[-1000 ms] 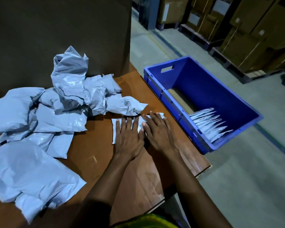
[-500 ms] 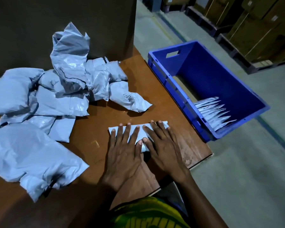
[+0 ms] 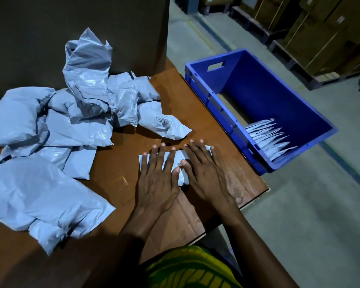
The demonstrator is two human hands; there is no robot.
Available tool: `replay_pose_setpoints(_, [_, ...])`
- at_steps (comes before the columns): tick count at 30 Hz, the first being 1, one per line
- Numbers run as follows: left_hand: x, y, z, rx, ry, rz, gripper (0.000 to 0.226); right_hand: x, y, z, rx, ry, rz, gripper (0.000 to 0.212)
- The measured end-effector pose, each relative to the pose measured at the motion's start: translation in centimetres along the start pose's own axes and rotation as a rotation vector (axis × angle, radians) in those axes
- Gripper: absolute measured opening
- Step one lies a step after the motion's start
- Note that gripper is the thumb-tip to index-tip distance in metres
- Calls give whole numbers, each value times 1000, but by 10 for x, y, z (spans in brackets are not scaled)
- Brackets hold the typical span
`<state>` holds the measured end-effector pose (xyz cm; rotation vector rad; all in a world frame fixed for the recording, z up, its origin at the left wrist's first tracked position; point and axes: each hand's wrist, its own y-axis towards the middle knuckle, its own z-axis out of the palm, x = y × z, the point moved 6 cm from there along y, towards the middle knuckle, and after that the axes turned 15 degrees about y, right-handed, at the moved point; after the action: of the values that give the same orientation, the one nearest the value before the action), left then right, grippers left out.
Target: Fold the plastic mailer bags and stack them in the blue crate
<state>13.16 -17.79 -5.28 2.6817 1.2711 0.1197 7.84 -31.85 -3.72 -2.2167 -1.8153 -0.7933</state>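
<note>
Grey-white plastic is showing between the fingers of both hands: a folded mailer bag (image 3: 180,179) is lying flat on the brown wooden surface (image 3: 123,183), near its right edge, and the person is pressing it down. The left hand (image 3: 157,183) is lying palm-down on the bag's left part with fingers spread and straight. The right hand (image 3: 206,175) is lying palm-down on the right part, fingers likewise straight and fanned. The two thumbs are touching or nearly touching over the middle of the bag. Neither hand is curling round anything.

A crumpled pile of unfolded mailers (image 3: 87,100) is sprawling across the left half of the surface, one bag standing up in a peak at the back, another large one (image 3: 40,200) lying nearer the front edge. The nearest crumpled corner is sitting just beyond the fingertips.

The blue crate (image 3: 216,109) is standing on the floor (image 3: 299,225) just beside the right edge of the surface. Inside it, at the near end, a row of folded bags (image 3: 268,138) is leaning together on edge. Behind the pile a dark brown panel (image 3: 71,28) is rising upright. Cardboard boxes (image 3: 310,38) are standing on pallets in the far background. A yellow-green garment (image 3: 191,269) is showing at the bottom.
</note>
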Motion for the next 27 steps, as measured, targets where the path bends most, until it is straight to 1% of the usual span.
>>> replay_pose_setpoints(2, [-1,-1,-4,-23,-15,9,58,7,0,-1,-19,23,-30,56])
replay_pose_setpoints(5, [-1,0,2,-16,-59,12,58,9,2,10,10,62,-53,52])
replay_pose_setpoints(11, [-3,-7,7,-5,-35,7,59,5,-8,13,-3,54,-61,53])
replay_pose_setpoints(16, [-6,-11,4,17,40,-59,61,6,-12,16,-15,39,-43,53])
replay_pose_setpoints(20, [-8,-7,5,24,36,-79,62,4,-10,18,-15,36,-26,53])
replay_pose_setpoints(27, [-1,6,13,52,20,-78,61,-5,7,24,39,48,26,52])
